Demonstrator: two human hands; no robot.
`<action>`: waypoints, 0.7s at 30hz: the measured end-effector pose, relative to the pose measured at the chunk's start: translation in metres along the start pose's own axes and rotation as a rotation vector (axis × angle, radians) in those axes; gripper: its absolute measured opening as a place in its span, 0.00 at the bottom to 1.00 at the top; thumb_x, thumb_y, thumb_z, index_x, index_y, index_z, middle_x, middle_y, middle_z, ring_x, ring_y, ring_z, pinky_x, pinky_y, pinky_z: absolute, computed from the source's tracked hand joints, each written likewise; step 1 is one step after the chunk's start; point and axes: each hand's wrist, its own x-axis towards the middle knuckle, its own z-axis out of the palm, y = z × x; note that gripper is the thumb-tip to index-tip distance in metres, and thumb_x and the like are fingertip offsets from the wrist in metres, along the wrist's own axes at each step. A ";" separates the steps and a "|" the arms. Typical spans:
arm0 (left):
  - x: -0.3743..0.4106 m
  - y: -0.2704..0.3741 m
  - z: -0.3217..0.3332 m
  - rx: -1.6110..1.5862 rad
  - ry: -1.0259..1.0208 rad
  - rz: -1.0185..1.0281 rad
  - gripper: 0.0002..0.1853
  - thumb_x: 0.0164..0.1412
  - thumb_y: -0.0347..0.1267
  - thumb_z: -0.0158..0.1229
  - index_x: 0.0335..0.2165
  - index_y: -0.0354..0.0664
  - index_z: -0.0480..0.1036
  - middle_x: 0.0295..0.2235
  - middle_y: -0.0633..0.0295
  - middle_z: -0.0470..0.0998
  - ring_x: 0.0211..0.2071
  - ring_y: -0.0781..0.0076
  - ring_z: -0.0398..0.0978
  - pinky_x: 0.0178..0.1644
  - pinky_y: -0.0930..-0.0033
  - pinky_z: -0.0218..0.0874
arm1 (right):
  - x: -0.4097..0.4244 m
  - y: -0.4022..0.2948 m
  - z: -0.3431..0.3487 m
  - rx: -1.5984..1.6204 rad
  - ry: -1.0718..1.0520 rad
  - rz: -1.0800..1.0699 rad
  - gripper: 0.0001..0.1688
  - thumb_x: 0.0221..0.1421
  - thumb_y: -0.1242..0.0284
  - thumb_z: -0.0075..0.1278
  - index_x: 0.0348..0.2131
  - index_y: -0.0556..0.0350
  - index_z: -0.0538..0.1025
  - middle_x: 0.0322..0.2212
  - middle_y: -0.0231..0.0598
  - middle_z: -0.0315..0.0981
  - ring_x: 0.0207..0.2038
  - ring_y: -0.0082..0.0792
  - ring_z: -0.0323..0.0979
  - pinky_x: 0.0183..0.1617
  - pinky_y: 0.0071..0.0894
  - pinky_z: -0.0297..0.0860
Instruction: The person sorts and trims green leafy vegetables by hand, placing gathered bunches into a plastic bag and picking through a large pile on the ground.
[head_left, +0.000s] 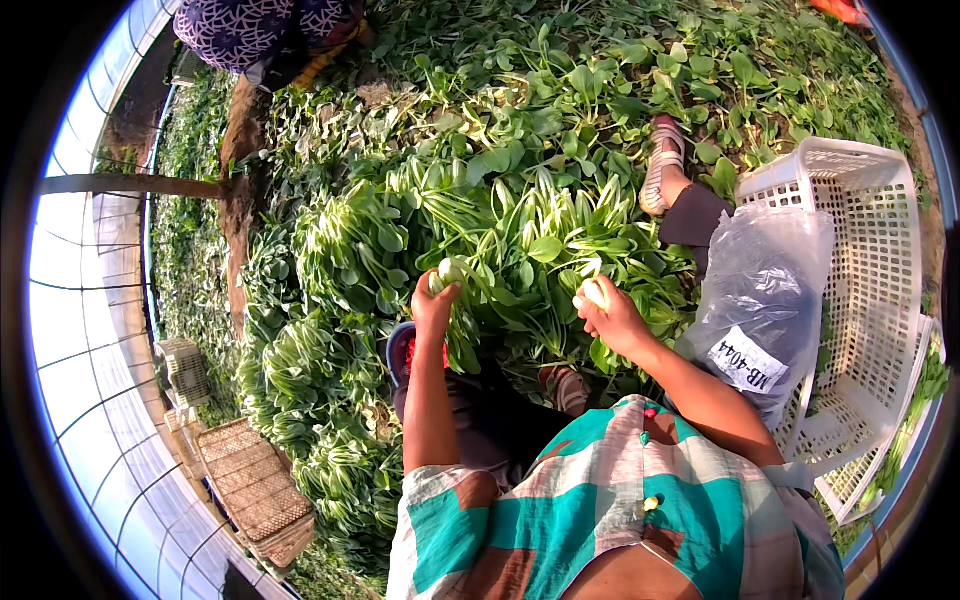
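Observation:
My left hand (433, 300) is closed around the pale stem ends of some leafy greens (466, 330), whose leaves hang down beside my knee. To its right, my right hand (609, 311) grips the whitish base of another leafy green (592, 270). Between and beyond both hands lies a heap of cut greens (540, 217), many with their pale stems pointing up. More bunches (289, 367) are piled to the left of my left arm.
A white plastic crate (870, 300) stands at my right, with a clear plastic bag (765, 277) leaning against it. Stacked crates (255, 487) lie lower left. Another person (240, 37) is at the upper left, near a wooden post (135, 184). Greens cover the ground ahead.

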 end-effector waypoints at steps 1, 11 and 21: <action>0.012 -0.001 -0.002 0.268 0.076 0.064 0.30 0.44 0.29 0.64 0.48 0.36 0.67 0.37 0.54 0.77 0.37 0.59 0.75 0.46 0.66 0.64 | -0.001 0.001 -0.002 -0.066 0.028 -0.053 0.17 0.53 0.65 0.53 0.36 0.57 0.66 0.27 0.37 0.71 0.24 0.26 0.68 0.31 0.28 0.67; 0.152 0.036 0.143 0.338 0.080 -0.048 0.21 0.50 0.40 0.56 0.39 0.38 0.70 0.37 0.45 0.76 0.40 0.47 0.73 0.43 0.53 0.63 | -0.005 -0.011 -0.003 0.043 -0.027 -0.012 0.12 0.55 0.70 0.51 0.33 0.57 0.66 0.25 0.34 0.71 0.22 0.23 0.71 0.28 0.24 0.67; 0.114 0.037 0.099 -0.695 -0.172 -0.010 0.21 0.57 0.27 0.54 0.50 0.41 0.63 0.45 0.63 0.71 0.43 0.74 0.68 0.47 0.73 0.59 | 0.003 -0.024 -0.003 -0.053 -0.023 -0.105 0.14 0.52 0.69 0.54 0.37 0.55 0.71 0.24 0.40 0.71 0.26 0.29 0.70 0.32 0.28 0.66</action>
